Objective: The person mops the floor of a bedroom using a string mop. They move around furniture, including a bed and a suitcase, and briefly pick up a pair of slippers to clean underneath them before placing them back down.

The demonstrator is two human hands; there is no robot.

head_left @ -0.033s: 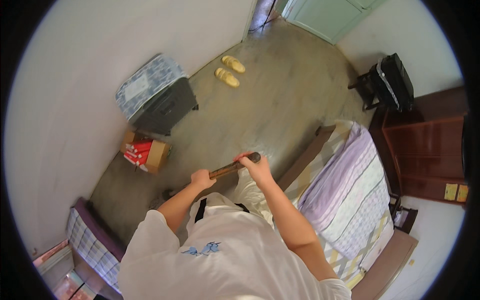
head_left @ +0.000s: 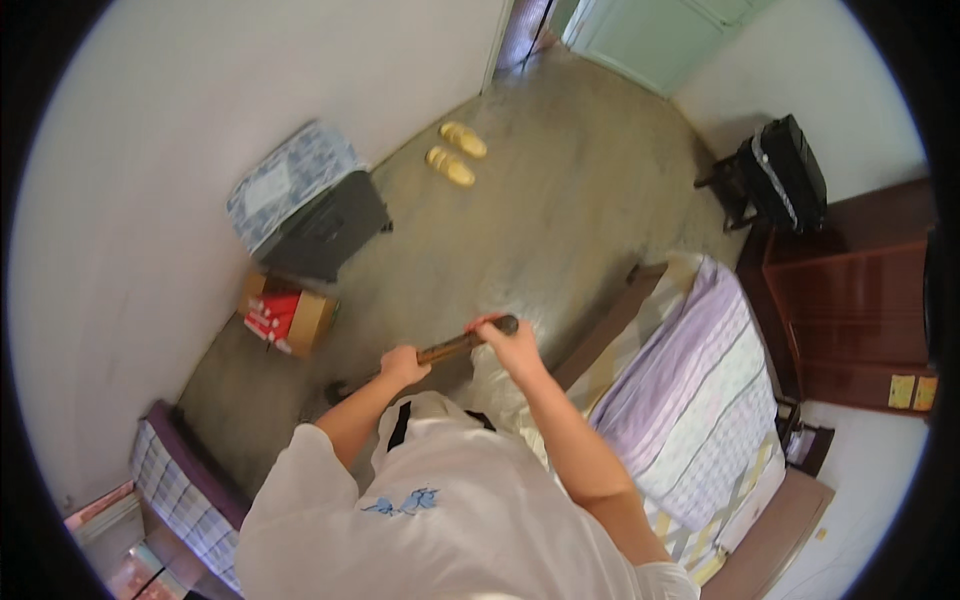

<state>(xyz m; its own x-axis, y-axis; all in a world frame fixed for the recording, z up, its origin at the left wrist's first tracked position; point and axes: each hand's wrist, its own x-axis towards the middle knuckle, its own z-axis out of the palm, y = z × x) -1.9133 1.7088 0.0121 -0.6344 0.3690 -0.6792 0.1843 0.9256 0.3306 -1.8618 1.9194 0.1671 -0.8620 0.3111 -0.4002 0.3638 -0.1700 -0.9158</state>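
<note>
"What does the open cardboard box [head_left: 313, 322] hold?"

"Red and white items [head_left: 272, 314]; their kind I cannot tell."

"And the hands?"

"Left hand [head_left: 404, 367] and right hand [head_left: 512, 345] are both closed around the brown stick [head_left: 447, 349], above the floor [head_left: 530, 230]. Its end near the left forearm [head_left: 352, 415] is hidden."

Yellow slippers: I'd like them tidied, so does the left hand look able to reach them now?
Probably not: the left hand is closed around the wooden stick, and the yellow slippers lie on the floor, seemingly too far ahead to reach without stepping forward.
</note>
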